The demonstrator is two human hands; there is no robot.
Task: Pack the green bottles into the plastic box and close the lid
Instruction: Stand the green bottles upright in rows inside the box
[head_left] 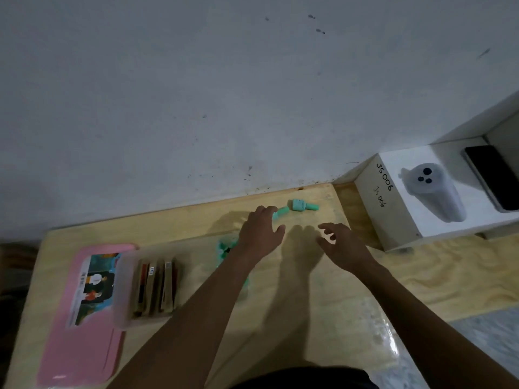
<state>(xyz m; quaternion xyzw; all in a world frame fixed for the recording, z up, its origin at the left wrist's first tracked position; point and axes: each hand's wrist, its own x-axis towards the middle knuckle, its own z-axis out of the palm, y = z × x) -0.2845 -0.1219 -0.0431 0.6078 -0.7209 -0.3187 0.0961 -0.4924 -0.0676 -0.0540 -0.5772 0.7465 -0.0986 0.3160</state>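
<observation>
The white box reads "JS006", perhaps repeated below.

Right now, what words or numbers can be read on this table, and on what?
"JS006": handwritten on the side of the white carton.
A fainter scrawl just below it: seems to repeat that, not sure.
The sticker on the pink lid: too blurred to read.
The packets in the plastic box: labels too blurred to read.

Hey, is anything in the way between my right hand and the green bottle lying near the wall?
Nothing visible: only bare table lies between the right hand and the green bottle. The left hand is off to one side.
</observation>
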